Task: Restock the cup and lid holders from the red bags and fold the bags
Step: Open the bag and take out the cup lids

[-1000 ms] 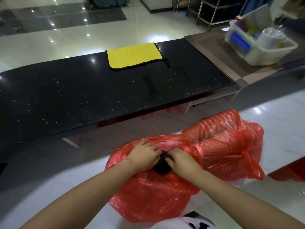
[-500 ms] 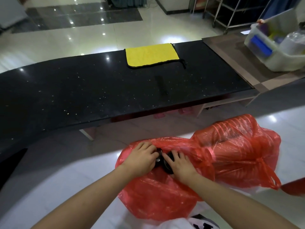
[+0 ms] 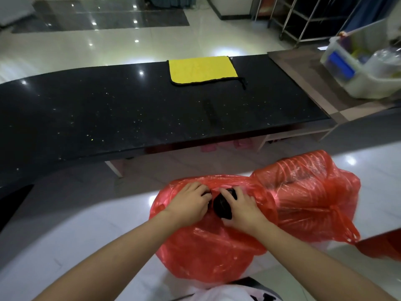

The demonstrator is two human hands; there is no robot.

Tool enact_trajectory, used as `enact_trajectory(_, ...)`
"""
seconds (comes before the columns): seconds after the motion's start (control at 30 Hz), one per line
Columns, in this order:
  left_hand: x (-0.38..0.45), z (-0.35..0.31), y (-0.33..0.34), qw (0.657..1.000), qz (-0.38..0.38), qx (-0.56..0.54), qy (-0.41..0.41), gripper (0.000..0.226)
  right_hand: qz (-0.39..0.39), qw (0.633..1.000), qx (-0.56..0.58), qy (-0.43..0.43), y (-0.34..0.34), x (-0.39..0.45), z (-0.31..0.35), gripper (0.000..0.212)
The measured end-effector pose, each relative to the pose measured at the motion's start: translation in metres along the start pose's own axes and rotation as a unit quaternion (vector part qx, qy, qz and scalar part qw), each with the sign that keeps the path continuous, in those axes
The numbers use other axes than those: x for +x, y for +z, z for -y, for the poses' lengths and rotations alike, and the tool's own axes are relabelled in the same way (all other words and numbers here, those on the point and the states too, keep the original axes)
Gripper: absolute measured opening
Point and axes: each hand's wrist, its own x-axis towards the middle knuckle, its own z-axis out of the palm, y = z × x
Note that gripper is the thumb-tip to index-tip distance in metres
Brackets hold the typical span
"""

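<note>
1. Black speckled stone forms the long counter (image 3: pixel 108 118) I see ahead; a yellow cloth (image 3: pixel 201 69) lies flat at its far edge.
2. Glossy pale floor tiles (image 3: pixel 134 48) reflect ceiling lights beyond it.
3. Nearer, on white worktop (image 3: pixel 71 222), both my hands curl on the near red bag (image 3: pixel 208 253): left hand (image 3: pixel 187 203), and right hand (image 3: pixel 243 208) beside a black object (image 3: pixel 221 206).
4. Touching its right side, I see a second red bag (image 3: pixel 308 192).

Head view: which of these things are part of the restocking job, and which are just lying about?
Job: near red bag, dark bundle gripped by both hands, left and right; far red bag.

Lying about: yellow cloth, black counter, white bin.
</note>
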Motion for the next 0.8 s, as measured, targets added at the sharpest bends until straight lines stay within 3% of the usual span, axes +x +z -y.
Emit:
enact_trajectory(0.1,-0.001,-0.017,-0.005,0.982,-0.049,-0.163,-0.078,0.033,-0.060,0.996,0.060,-0.003,-0.011,-0.021,0.002,0.097)
enact_trajectory(0.2,-0.007,-0.037,-0.012,0.897,-0.021,-0.394,-0.202,0.040,-0.104,0.990,0.096,-0.025,-0.018,-0.038,0.009,0.102)
enact_trajectory(0.27,-0.014,-0.046,-0.015,0.846,-0.008,-0.476,-0.240,0.024,-0.125,0.987,0.091,-0.048,-0.022,-0.044,0.015,0.107)
enact_trajectory(0.37,-0.030,-0.064,-0.023,0.821,-0.056,-0.502,-0.267,0.030,-0.136,0.981,0.089,-0.103,-0.025,-0.050,0.025,0.110)
enact_trajectory(0.43,-0.043,-0.078,-0.026,0.785,-0.087,-0.531,-0.306,0.058,-0.128,0.977,0.087,-0.148,-0.026,-0.054,0.031,0.110)
enact_trajectory(0.5,-0.062,-0.095,-0.028,0.738,-0.133,-0.559,-0.355,0.058,-0.115,0.971,0.075,-0.196,-0.023,-0.057,0.037,0.111)
enact_trajectory(0.6,-0.100,-0.121,-0.032,0.677,-0.214,-0.556,-0.433,0.029,-0.078,0.956,0.080,-0.273,-0.017,-0.069,0.046,0.114)
enact_trajectory(0.7,-0.149,-0.147,-0.031,0.581,-0.296,-0.578,-0.490,0.043,-0.036,0.919,0.127,-0.370,-0.010,-0.087,0.064,0.114)
enact_trajectory(0.8,-0.206,-0.172,-0.026,0.511,-0.357,-0.577,-0.529,0.069,-0.008,0.885,0.130,-0.447,0.001,-0.113,0.096,0.106)
